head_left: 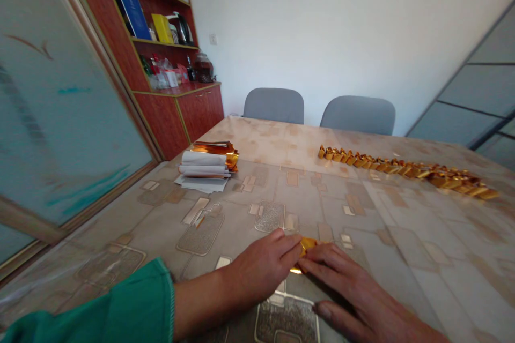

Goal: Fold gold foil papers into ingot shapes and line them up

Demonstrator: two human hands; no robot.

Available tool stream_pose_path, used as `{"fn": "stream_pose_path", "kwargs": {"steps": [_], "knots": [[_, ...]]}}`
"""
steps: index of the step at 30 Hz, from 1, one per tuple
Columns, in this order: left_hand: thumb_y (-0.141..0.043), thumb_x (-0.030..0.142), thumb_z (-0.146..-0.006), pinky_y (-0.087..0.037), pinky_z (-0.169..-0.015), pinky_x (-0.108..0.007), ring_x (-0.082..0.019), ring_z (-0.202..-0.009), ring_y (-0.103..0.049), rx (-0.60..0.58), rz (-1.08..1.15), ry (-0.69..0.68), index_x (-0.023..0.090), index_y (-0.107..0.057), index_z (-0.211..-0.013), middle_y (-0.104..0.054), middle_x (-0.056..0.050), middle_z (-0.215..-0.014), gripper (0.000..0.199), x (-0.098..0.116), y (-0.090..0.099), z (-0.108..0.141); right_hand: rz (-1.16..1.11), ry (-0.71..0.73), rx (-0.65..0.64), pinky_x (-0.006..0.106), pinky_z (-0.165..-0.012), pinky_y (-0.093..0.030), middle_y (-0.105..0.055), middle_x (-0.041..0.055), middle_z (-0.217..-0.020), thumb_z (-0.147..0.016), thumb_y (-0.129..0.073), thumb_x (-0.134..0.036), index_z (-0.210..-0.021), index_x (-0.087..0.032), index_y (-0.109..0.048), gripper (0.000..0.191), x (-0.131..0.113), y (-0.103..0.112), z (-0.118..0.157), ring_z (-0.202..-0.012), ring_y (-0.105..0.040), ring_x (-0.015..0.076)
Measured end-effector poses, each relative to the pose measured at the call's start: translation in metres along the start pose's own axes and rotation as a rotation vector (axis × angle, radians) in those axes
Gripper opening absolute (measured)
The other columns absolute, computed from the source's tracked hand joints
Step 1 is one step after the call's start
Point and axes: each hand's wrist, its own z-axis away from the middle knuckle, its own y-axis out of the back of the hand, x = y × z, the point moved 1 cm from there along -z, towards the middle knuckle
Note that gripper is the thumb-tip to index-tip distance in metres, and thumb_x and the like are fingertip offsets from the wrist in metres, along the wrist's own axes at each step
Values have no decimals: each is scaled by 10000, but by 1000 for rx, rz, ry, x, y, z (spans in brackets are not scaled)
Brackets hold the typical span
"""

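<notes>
A small piece of gold foil paper [309, 245] lies on the table just in front of me, partly hidden under my fingers. My left hand [267, 260], below a green sleeve, is closed with its fingertips gripping the foil's left side. From the right, my right hand [348, 281] reaches in with fingers stretched out over the foil's right edge, pressing it down; its thumb stands apart near the tabletop. Farther back on the left is a stack of foil sheets [205, 166], white backs and gold faces showing. A long row of folded gold foil pieces [396, 167] stretches across the right side.
The table [249, 214] has a patterned cover under clear plastic. Two grey chairs [273, 104] stand behind its far edge. On the left are a red-brown cabinet [189, 112] holding bottles, boxes and a kettle, and a frosted glass door [72, 118].
</notes>
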Motion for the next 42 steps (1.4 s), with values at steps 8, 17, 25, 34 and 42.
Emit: {"fn": "stream_pose_path", "kwargs": {"steps": [8,17,25,34,42], "knots": [[-517,109,-963,-521,-966,-362,-247,-1116,-619,-68,-15,33,95,-556,-1300,-654,-143,-1294,340,1,-1,0,102,-81,301,410,-952,-577,-664,121,-1225,-1009,-452,-186,-1375,-204,-505,371,5,-15,-15,-1116,-637,234],[-533,144,-979,-541,-934,-359,-251,-1063,-633,-107,-68,68,91,-549,-1322,-656,-134,-1307,348,3,1,-1,600,18,270,465,-878,-600,-712,186,-1175,-978,-383,-127,-1307,-3,-559,393,1,-33,-16,-1028,-659,303],[-619,161,-955,-545,-906,-337,-215,-1027,-644,-17,65,127,157,-642,-1218,-709,-79,-1208,264,-3,-1,-3,483,-91,272,482,-922,-523,-714,162,-1182,-1000,-466,-206,-1272,-93,-615,330,9,-15,-2,-1039,-648,296],[-591,118,-946,-512,-945,-314,-210,-1054,-623,9,248,239,171,-631,-1125,-689,-67,-1143,191,-1,9,-5,93,-438,147,353,-681,-392,-657,77,-787,-736,-676,-99,-779,-174,-646,91,26,4,-55,-753,-563,242],[-697,166,-873,-449,-998,-424,-280,-1144,-566,142,276,317,173,-550,-1318,-633,-112,-1288,469,-8,10,0,-321,-398,111,268,-600,-407,-576,-3,-706,-857,-547,-206,-746,-221,-514,117,29,-2,-47,-667,-535,168]]}}
